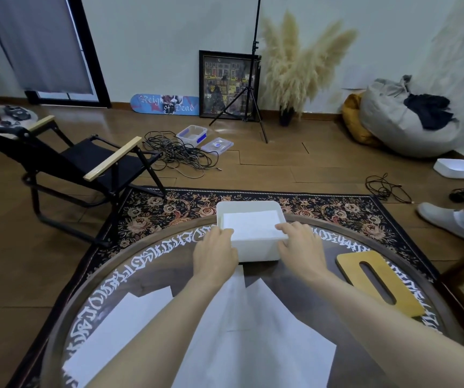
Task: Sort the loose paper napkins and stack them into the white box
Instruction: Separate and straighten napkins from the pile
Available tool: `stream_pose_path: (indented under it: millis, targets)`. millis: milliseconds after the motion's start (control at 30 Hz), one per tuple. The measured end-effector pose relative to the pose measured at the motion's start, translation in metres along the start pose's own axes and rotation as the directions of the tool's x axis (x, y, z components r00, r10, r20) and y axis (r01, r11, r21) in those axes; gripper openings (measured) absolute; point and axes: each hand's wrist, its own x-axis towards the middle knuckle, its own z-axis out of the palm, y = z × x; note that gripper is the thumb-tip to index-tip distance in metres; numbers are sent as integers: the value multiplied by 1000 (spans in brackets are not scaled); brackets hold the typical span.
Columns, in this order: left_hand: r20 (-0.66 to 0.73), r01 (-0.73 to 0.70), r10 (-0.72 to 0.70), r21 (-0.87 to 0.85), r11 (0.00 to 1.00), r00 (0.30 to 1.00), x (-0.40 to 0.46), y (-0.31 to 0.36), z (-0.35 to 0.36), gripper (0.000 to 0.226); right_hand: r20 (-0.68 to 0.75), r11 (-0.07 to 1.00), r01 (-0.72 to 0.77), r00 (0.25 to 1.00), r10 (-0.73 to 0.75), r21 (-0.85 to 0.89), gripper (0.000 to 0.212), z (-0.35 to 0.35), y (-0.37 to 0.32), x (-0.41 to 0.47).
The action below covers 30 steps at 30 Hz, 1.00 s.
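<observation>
Now hands (pixel 259 247) on white box (pixel 256 249), napkins (pixel 250 224) inside

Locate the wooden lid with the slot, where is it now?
In the head view the wooden lid lies flat on the round table, right of the white box and beyond the right hand.

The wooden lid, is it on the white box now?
No, the wooden lid lies on the table right of the white box.

Head camera, wide-angle, looks forward and down over round table (pixel 130 256), close; room beyond.
</observation>
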Motion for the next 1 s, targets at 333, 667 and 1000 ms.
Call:
stream_pose_path:
  millis: [333, 667, 1000]
  targets:
    - [0, -126, 127, 151, 980, 992, -54, -7, -5, 41, 89, 996, 90, 992, -88, -19, 40, -7, -6, -58]
    - [80, -169, 152, 284, 944, 985, -129, -21, -12, 36, 197, 968, 207, 964, -177, -144, 46, -1, -12, -123]
    - [190, -144, 76, 372, 917, 979, -197, -49, -11, 41, 301, 935, 311, 920, -251, -172, 47, 7, -15, -185]
